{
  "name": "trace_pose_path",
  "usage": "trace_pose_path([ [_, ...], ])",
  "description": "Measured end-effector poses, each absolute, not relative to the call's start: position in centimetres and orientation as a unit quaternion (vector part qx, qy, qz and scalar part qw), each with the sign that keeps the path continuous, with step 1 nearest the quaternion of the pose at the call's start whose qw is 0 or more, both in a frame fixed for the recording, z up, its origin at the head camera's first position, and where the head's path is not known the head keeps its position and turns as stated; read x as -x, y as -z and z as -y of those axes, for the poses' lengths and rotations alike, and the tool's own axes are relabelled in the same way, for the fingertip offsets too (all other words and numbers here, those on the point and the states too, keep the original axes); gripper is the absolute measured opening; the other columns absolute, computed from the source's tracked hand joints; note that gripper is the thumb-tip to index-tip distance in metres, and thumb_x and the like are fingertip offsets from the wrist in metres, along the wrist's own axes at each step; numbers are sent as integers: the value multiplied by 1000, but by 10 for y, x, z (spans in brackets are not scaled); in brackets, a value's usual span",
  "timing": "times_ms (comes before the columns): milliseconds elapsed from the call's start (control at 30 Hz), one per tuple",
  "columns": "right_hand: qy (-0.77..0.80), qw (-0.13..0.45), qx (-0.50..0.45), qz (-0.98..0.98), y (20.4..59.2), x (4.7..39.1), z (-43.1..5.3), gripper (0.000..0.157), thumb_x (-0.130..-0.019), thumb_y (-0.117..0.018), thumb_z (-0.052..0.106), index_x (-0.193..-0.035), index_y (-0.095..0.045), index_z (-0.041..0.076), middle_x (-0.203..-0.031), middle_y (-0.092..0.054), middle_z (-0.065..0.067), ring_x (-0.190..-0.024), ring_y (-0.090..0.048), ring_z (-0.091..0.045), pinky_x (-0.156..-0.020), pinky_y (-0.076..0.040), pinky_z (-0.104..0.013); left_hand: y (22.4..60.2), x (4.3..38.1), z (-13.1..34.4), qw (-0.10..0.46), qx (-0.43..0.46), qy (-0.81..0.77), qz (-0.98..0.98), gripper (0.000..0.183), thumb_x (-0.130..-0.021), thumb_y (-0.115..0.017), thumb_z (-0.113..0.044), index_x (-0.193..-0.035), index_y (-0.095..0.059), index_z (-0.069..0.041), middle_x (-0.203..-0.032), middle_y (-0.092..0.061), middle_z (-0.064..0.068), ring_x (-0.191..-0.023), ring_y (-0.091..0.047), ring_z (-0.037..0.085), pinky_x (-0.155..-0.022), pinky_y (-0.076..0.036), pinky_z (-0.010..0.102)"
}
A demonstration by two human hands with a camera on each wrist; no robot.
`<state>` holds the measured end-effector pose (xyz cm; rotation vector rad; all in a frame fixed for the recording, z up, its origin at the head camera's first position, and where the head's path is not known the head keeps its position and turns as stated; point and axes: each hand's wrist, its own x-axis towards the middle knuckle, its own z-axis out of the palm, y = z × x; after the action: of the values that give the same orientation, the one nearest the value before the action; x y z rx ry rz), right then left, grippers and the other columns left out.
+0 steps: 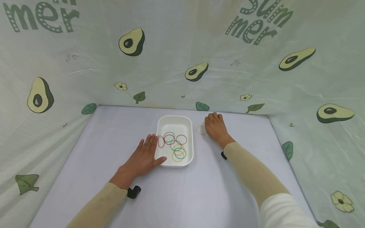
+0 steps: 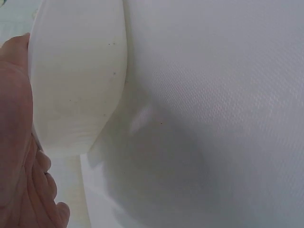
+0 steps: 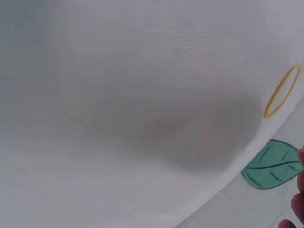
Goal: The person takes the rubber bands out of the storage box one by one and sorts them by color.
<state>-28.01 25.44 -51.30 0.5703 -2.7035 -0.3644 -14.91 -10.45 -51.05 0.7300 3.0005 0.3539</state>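
Observation:
A white rectangular tray point(image 1: 174, 120) holds several thin rubber bands point(image 1: 178, 153) in red, green and yellow. My left hand point(image 1: 144, 156) rests along the tray's left side, fingers straight and thumb reaching over the near left corner. In the left wrist view, the tray's outer wall point(image 2: 78, 80) fills the space beside the palm. To the tray's right, a single yellow rubber band point(image 1: 201, 130) lies on the table. Just right of that band is my right hand point(image 1: 215, 126), its fingers bent downward. Their tips are hidden in the head view, and I cannot tell whether they hold anything.
The table point(image 1: 185, 196) has a plain white cover. Behind it and at both sides hangs a pale green curtain point(image 1: 165, 41) printed with avocados, leaves and lettering. The curtain meets the table's far edge close behind the right hand.

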Motion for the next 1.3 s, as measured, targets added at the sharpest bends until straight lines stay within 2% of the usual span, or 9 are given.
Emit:
trace_pose_path([
  [200, 89, 218, -227, 945, 485, 277, -232, 23, -102, -43, 15, -83, -50, 6, -84, -47, -9, -90, -45, -31, -83, -40, -46, 509, 150, 107, 9, -239, -96, -966, 109, -87, -29, -81, -155, -9, 2, -163, -9, 21, -152, -4, 34, -122, -13, 53],
  [433, 54, 264, -314, 911, 456, 259, -180, 16, -101, -50, 19, -94, -60, 9, -96, -58, -7, -100, -51, -28, -92, -41, -45, 508, 147, 106, 3, -239, -105, -965, 110, -87, -37, -79, -155, -10, 4, -162, -10, 23, -152, -6, 35, -122, -15, 54],
  [533, 64, 249, -364, 895, 456, 250, -162, 13, -100, -53, 22, -100, -63, 12, -102, -60, -3, -104, -52, -25, -98, -41, -42, 508, 148, 105, 0, -241, -100, -965, 109, -88, -35, -79, -155, -11, 4, -162, -11, 22, -152, -7, 35, -122, -16, 53],
  [667, 78, 200, -428, 878, 462, 240, -146, 11, -98, -59, 24, -104, -63, 16, -107, -61, 0, -111, -53, -22, -105, -40, -40, 509, 149, 104, 3, -242, -100, -965, 109, -87, -34, -80, -155, -11, 3, -163, -11, 21, -152, -7, 34, -122, -16, 53],
  [933, 87, 98, -505, 853, 477, 228, -136, 9, -94, -59, 15, -101, -63, 20, -107, -62, 5, -110, -52, -18, -110, -36, -39, 512, 148, 104, 17, -242, -101, -965, 110, -87, -33, -81, -155, -10, 2, -163, -10, 20, -152, -6, 34, -122, -14, 53],
  [1300, 95, 76, -539, 833, 493, 227, -127, 7, -95, -58, 22, -97, -64, 19, -105, -62, 5, -109, -52, -16, -106, -38, -38, 511, 148, 104, 11, -242, -103, -965, 109, -87, -33, -81, -156, -10, 0, -163, -10, 20, -152, -6, 33, -122, -15, 53],
])
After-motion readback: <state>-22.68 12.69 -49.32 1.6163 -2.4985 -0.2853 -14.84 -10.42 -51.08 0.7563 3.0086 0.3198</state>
